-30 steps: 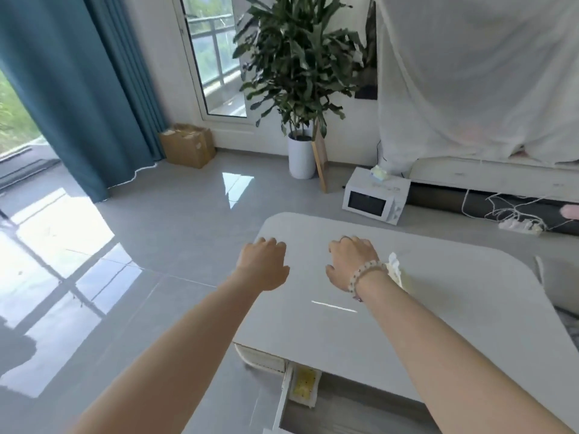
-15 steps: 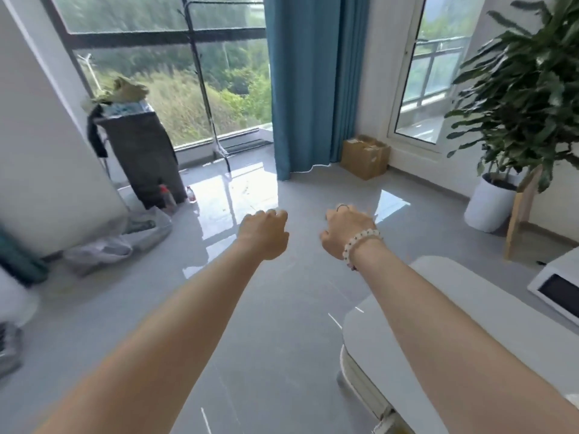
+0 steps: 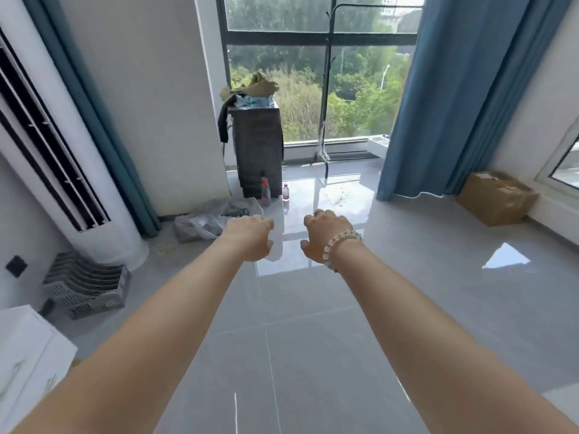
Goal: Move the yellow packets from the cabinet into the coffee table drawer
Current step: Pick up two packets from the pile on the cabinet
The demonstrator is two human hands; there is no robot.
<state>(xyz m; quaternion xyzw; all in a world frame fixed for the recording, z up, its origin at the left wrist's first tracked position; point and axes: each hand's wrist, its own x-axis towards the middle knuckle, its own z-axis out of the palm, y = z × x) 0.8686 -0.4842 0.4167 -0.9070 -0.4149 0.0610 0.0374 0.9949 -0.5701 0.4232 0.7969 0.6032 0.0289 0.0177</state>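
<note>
Head camera showed the left hand (image 3: 250,238) and right hand (image 3: 326,234) outstretched over the grey floor (image 3: 297,339), both loosely curled and empty. No yellow packets or drawer appeared; a white cabinet (image 3: 28,355) edged the lower left, so a fetch seemingly remained.
</note>
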